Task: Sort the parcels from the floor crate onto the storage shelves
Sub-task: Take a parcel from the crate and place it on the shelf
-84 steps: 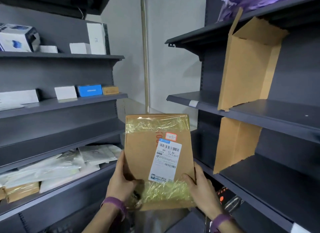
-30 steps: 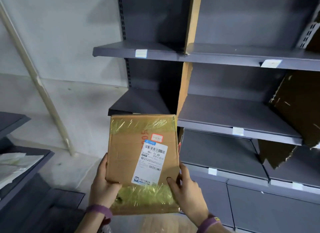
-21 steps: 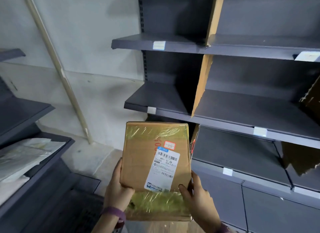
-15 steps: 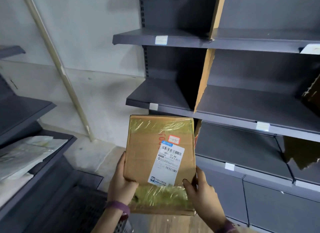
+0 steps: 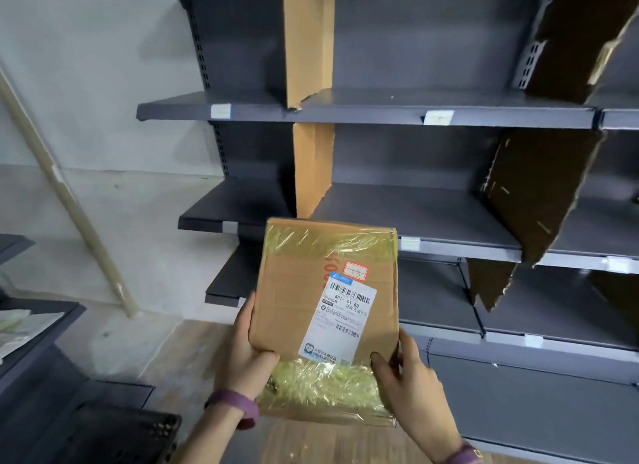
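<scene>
A flat cardboard parcel (image 5: 294,311) is held up in the air in front of the dark grey storage shelves (image 5: 380,116) and is set on none of them. It is gripped from both sides near its lower end. The left grip (image 5: 247,356) is closed round the parcel's lower left edge: the thumb is laid across the front face, while the fingers are hidden behind the cardboard. The right grip (image 5: 411,384) is closed round the lower right edge, with the thumb pressed on the front just below the corner of the white shipping label (image 5: 342,318) and the fingers curled behind. The parcel is turned with its labelled face toward the camera and is tilted slightly. Yellowish tape (image 5: 328,239) is wrapped across its top and bottom ends, and a small red-bordered sticker (image 5: 356,270) is stuck just above the label. In the view, the parcel's upper edge is overlapped with the front edge of a middle shelf, just below a light cardboard divider (image 5: 313,166); a darker, torn divider (image 5: 532,194) is stood further right. Purple wristbands (image 5: 238,406) are worn on both wrists. A pale pole (image 5: 69,201) is leaned against the wall at the left, and a dark crate (image 5: 121,436) is partly seen on the floor at the lower left.
</scene>
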Available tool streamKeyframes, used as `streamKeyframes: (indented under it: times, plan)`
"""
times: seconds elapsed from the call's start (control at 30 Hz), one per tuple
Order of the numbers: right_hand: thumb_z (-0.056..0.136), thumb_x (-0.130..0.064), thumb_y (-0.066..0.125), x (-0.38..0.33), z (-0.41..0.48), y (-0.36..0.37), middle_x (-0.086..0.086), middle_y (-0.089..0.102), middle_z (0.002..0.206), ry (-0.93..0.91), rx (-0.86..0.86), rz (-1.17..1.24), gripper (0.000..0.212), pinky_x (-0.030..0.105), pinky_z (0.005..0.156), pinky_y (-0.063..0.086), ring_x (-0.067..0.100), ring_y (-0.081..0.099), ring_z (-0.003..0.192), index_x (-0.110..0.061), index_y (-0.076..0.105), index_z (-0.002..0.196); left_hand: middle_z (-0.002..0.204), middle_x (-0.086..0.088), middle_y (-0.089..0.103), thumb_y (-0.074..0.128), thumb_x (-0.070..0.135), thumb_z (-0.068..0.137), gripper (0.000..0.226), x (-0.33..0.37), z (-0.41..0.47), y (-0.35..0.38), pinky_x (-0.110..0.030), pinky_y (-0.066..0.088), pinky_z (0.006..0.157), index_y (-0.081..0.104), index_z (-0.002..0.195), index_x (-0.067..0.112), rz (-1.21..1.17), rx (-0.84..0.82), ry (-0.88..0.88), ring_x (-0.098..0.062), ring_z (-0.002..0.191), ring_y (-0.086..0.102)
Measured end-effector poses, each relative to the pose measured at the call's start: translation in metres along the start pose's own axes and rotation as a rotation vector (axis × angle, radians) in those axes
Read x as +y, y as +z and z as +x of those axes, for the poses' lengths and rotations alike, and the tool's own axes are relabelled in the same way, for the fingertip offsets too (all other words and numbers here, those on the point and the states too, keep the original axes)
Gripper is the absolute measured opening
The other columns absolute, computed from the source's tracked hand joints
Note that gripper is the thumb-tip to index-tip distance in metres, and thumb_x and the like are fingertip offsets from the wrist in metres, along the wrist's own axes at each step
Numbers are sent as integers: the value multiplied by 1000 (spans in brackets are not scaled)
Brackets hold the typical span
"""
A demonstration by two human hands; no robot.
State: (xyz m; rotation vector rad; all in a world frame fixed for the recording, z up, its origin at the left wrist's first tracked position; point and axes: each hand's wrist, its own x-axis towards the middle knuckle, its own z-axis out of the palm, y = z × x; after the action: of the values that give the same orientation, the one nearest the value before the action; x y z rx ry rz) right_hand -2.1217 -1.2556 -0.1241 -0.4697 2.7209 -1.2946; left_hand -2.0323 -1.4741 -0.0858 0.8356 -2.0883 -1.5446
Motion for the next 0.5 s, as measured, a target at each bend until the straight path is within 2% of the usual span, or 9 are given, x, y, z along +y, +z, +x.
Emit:
streamKeyframes:
  times: [0.07,0.17,0.23,0.3,0.4,0.5]
  plan:
    - [88,-42,55,18,-3,-23,-21,59,70,25,15,2,44,10,54,34,-1,55,61,-42,33,127,99,30,59,55,-18,71,95,8,-9,28,-23,46,55,33,142,39,-22,-26,12,-1,61,57]
    - [89,-42,53,44,-7,-50,-19,59,72,66,16,-14,43,9,54,34,-2,53,60,-40,34,128,109,27,57,55,-18,71,95,10,-20,64,-19,50,58,31,143,39,-50,-87,9,5,70,61]
    - [89,-42,53,57,-7,-63,-21,60,76,97,15,-22,47,13,55,37,1,55,64,-41,32,131,115,27,57,60,-12,70,96,9,-24,84,-33,56,74,31,142,44,-69,-117,-18,1,85,63]
    - [89,-42,52,68,-5,-71,-20,61,84,135,0,-23,49,27,62,41,12,61,77,-41,31,133,112,29,59,61,-5,65,96,9,-25,99,-45,55,82,33,133,57,-79,-139,-53,-9,93,63]
    - [89,-41,52,81,1,-75,-15,62,90,191,-24,-14,50,30,68,40,21,61,88,-37,33,135,110,20,65,54,-8,61,97,3,-18,118,-47,54,75,36,121,67,-81,-172,-84,-18,86,64]
    - [89,-41,52,88,12,-77,-15,61,91,228,-12,-30,49,29,68,38,22,61,92,-34,35,135,110,4,68,49,-14,61,101,-1,-5,131,-40,51,65,36,133,56,-76,-217,-101,-21,76,62]
